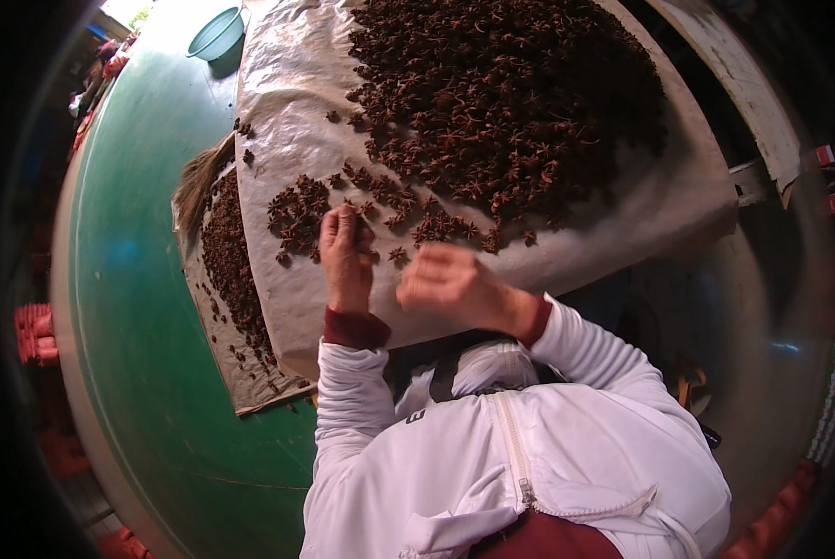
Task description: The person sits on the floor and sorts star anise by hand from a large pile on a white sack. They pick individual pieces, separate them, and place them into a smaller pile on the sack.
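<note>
A large heap of dried star anise (487, 105) covers much of the pale sheet (295, 293) on the raised surface before me. My left hand (347, 258), fingers bent together, is at the right edge of a small pile of star anise (298, 213); whether it holds a piece is hidden. To its right my right hand (452, 283) is blurred, its fingers curled, just below a loose cluster of star anise (438, 225). What lies within its fingers cannot be seen. A single star anise (398, 255) rests between the hands.
Lower at the left, darker small pieces (229, 244) lie on another sheet (239, 388), with a straw broom (201, 178) at its upper edge. A teal basin (218, 35) stands on the green floor (145, 279). A worn pale board (731, 77) runs along the upper right.
</note>
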